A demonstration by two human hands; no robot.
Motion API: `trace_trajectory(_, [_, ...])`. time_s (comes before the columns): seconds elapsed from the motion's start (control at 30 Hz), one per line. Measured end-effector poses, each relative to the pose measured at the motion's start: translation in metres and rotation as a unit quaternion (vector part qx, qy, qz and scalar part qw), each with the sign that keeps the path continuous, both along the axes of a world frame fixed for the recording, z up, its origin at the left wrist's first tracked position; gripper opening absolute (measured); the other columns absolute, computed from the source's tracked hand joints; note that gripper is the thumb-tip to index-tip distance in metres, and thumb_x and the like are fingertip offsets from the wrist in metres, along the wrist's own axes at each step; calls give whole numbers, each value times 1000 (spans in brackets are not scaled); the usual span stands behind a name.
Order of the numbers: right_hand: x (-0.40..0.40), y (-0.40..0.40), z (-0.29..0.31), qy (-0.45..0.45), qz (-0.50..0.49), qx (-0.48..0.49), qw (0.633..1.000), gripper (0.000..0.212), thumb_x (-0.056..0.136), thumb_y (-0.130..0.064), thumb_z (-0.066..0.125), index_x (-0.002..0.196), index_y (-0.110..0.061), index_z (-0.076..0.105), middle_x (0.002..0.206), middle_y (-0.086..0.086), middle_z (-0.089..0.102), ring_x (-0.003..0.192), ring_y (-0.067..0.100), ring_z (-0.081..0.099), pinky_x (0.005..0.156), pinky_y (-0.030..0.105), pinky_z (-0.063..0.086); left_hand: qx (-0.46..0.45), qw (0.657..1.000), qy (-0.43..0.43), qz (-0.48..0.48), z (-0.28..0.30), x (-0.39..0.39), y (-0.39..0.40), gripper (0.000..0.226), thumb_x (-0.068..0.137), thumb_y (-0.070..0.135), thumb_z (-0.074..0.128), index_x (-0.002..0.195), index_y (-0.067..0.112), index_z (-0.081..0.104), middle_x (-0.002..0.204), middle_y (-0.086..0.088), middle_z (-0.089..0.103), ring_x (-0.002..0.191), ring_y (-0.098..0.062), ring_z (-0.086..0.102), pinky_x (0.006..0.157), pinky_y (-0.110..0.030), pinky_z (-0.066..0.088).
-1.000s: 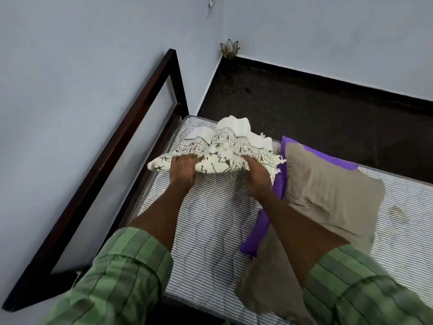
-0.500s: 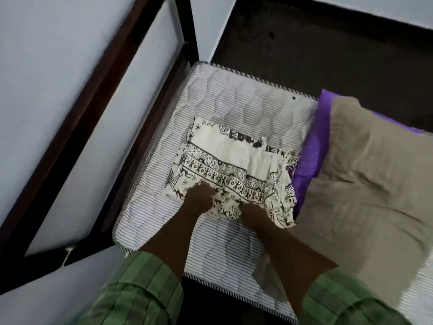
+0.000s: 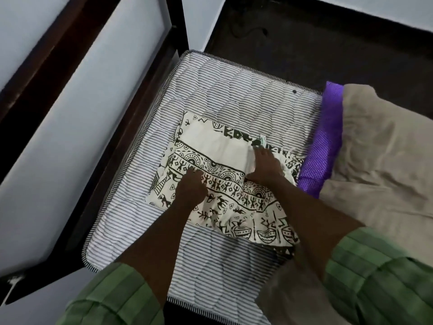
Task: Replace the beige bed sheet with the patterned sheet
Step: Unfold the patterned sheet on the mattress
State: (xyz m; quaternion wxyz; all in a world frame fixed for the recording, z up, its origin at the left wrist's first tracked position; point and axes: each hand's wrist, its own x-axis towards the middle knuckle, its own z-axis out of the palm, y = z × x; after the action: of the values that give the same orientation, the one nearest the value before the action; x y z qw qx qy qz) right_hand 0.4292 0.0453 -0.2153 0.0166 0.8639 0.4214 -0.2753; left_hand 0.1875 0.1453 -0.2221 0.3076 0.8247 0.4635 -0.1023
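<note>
The folded patterned sheet, cream with black tribal figures, lies on the bare striped mattress near its head end. My left hand presses on the sheet's near left part, fingers curled into the cloth. My right hand lies on the sheet's right side, fingers gripping a fold by a small green tag. The beige sheet is bunched up on the right of the mattress, over a purple cloth.
A dark wooden headboard frame runs along the mattress's left side against a pale blue wall. Dark floor lies beyond the far mattress edge. Green striped sleeves cover both my forearms at the bottom.
The view tilted down and closer over the mattress. The patterned sheet went from a raised bundle to lying flat, and my right hand moved further up its right side.
</note>
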Motion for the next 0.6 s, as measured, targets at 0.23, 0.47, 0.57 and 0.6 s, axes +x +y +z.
trace_trajectory(0.23, [5, 11, -49, 37, -26, -35, 998, 124, 64, -48, 90, 157, -10, 16, 140, 18, 57, 134, 40, 52, 115, 51, 35, 14, 999, -36, 37, -33, 4, -24, 61, 88, 14, 62, 147, 13, 47, 160, -18, 30, 147, -34, 32, 114, -44, 38])
trace_trajectory(0.47, [-68, -42, -48, 177, 2, 150, 973, 49, 86, -13, 62, 135, -13, 58, 121, 18, 67, 112, 38, 65, 90, 40, 51, -41, 983, -116, 134, -26, 20, -59, 56, 101, 43, 48, 143, 6, 50, 139, -21, 52, 127, -37, 52, 103, -47, 46])
trace_trajectory(0.57, [-94, -42, -31, 184, 67, 182, 964, 53, 82, -8, 66, 135, -13, 59, 120, 17, 60, 104, 34, 63, 81, 40, 55, -143, 930, -178, 288, 1, 36, -62, 54, 93, 58, 57, 125, 15, 63, 114, -3, 69, 105, -22, 67, 88, -36, 54])
trace_trajectory(0.6, [-102, -40, -25, 203, 80, 178, 960, 51, 84, -7, 68, 134, -8, 60, 126, 19, 57, 107, 33, 62, 84, 41, 55, -178, 904, -194, 336, 9, 40, -61, 58, 85, 63, 66, 123, 19, 65, 109, 2, 71, 97, -17, 69, 84, -34, 57])
